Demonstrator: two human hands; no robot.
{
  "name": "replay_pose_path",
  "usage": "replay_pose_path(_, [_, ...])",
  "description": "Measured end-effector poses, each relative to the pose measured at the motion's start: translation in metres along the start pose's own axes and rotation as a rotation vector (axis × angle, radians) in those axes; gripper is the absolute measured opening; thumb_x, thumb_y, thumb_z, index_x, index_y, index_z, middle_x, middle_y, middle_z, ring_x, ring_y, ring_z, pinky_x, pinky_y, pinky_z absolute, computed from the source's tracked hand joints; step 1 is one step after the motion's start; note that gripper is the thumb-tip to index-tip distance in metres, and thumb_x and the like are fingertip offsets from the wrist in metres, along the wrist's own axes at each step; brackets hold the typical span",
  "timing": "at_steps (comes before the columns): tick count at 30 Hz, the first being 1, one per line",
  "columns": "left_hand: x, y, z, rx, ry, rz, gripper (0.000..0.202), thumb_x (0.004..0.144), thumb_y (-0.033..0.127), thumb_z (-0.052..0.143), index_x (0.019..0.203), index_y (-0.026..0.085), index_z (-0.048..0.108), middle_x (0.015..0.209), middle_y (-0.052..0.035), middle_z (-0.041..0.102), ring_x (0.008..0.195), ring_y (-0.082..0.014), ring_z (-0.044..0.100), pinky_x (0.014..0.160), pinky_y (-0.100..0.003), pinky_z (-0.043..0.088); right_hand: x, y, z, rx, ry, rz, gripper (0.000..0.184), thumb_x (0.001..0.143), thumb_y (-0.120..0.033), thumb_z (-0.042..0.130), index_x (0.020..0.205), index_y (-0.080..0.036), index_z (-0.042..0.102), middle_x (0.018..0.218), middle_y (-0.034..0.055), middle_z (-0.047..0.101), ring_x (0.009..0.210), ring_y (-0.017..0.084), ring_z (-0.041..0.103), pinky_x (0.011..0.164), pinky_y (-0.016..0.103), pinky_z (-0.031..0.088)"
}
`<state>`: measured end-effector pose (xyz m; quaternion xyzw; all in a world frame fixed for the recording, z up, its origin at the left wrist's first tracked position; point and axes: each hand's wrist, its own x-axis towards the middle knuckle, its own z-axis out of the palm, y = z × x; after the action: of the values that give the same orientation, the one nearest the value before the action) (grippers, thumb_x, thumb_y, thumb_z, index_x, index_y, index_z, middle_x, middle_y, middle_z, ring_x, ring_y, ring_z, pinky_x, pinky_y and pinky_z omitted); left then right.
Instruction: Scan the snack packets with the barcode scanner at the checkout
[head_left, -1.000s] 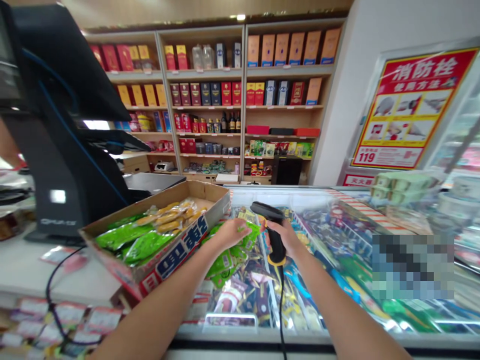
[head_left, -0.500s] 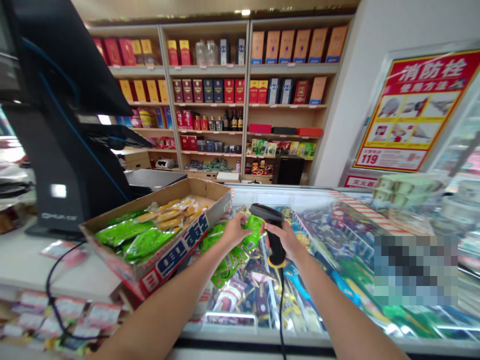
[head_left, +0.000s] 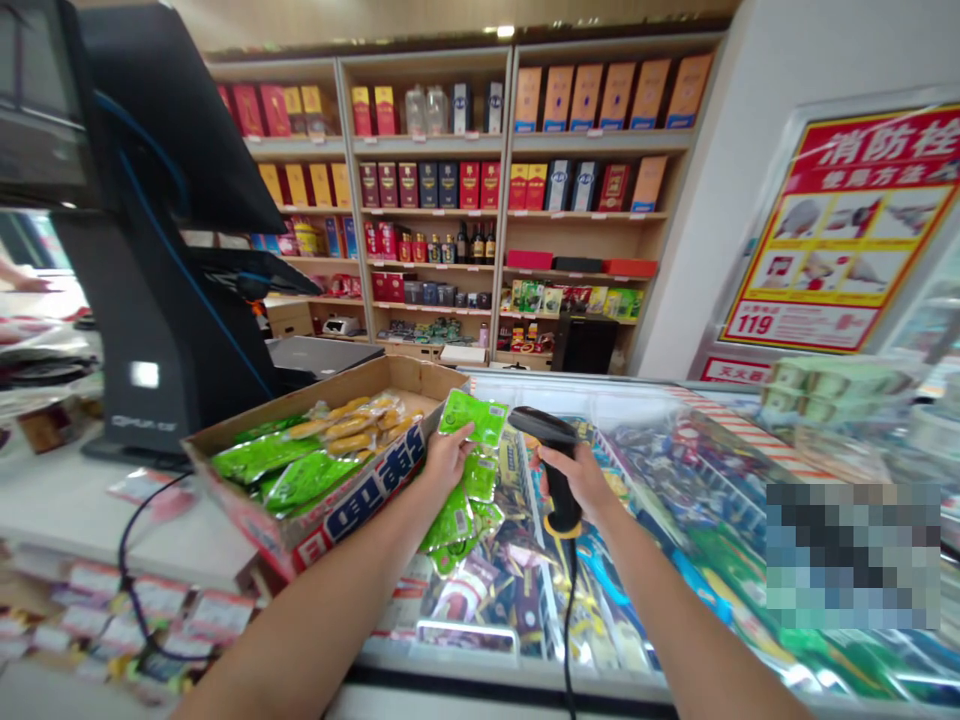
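My left hand [head_left: 448, 455] is closed on the near edge of a green snack packet [head_left: 474, 416], which has a small white barcode label facing up. Below it, several more green packets [head_left: 453, 528] lie overlapping on the glass lid of the freezer [head_left: 540, 610]. My right hand [head_left: 581, 478] grips the handle of a black barcode scanner [head_left: 559, 490]. The scanner's head points left, just right of the held packet and apart from it. Its cable [head_left: 571, 610] hangs down toward me over the freezer edge.
An open cardboard box [head_left: 300, 540] on the left holds green packets and yellow-orange packaged food [head_left: 356, 430]. Behind it stands a black point-of-sale terminal [head_left: 172, 290] on the white counter [head_left: 45, 505]. Egg cartons [head_left: 825, 390] sit at the right. Shelves of boxed bottles line the back wall.
My left hand has drawn the green packet left, away from the scanner, and its barcode label now shows. The right hand still holds the scanner. The view has shifted slightly left.
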<state>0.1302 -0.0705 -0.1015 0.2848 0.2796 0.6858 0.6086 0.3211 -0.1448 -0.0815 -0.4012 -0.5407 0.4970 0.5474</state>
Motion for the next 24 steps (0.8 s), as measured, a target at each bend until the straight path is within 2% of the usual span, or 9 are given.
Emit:
replay_pose_path(3, [-0.001,-0.001,0.001,-0.023,0.007,-0.003,0.039,0.059,0.001,0.073,0.094,0.015,0.065,0.068,-0.0005,0.07,0.072,-0.019,0.071,0.076,-0.035,0.058,0.002,0.002,0.002,-0.013,0.035,0.019,0.031,0.066,-0.043,0.071,0.068,-0.014,0.062,0.056,0.0039,0.065,0.034,0.014,0.054,0.035,0.026,0.044])
replay_pose_path(7, [-0.002,0.0,0.001,-0.001,0.007,0.005,0.039,0.06,0.002,0.073,0.095,0.016,0.065,0.068,-0.0003,0.07,0.072,-0.0192,0.071,0.076,-0.035,0.058,-0.002,-0.002,0.005,-0.027,0.072,0.034,0.029,0.064,-0.042,0.072,0.065,-0.014,0.062,0.056,0.004,0.066,0.034,0.015,0.055,0.034,0.026,0.042])
replay_pose_path(11, [-0.003,0.001,0.002,0.013,0.005,0.009,0.038,0.059,0.003,0.074,0.094,0.015,0.065,0.068,-0.0007,0.07,0.073,-0.0196,0.071,0.077,-0.035,0.058,-0.006,-0.006,0.007,-0.079,0.061,0.069,0.029,0.067,-0.042,0.07,0.062,-0.015,0.061,0.043,0.0031,0.06,0.033,0.015,0.053,0.034,0.025,0.04])
replay_pose_path(16, [-0.003,0.001,0.001,-0.004,0.003,0.003,0.038,0.058,0.003,0.074,0.093,0.015,0.065,0.071,-0.0021,0.072,0.076,-0.0208,0.071,0.078,-0.036,0.058,-0.006,-0.007,0.008,-0.079,0.057,0.062,0.03,0.067,-0.043,0.07,0.06,-0.016,0.06,0.04,0.0026,0.058,0.032,0.014,0.052,0.035,0.025,0.04])
replay_pose_path(21, [-0.009,0.004,0.006,0.051,-0.049,0.012,0.037,0.051,0.013,0.082,0.085,0.012,0.066,0.073,-0.0047,0.073,0.079,-0.0237,0.071,0.076,-0.037,0.058,-0.007,-0.007,0.01,-0.066,0.07,0.049,0.03,0.064,-0.043,0.073,0.061,-0.016,0.061,0.049,0.0036,0.063,0.034,0.014,0.053,0.036,0.026,0.041])
replay_pose_path(24, [-0.017,0.019,0.016,0.137,-0.106,0.023,0.041,0.045,0.021,0.087,0.079,0.011,0.066,0.071,-0.0058,0.072,0.075,-0.0243,0.071,0.07,-0.036,0.058,-0.009,-0.009,0.013,-0.102,0.036,0.055,0.03,0.065,-0.044,0.071,0.063,-0.015,0.062,0.044,0.0032,0.06,0.034,0.014,0.052,0.036,0.026,0.041])
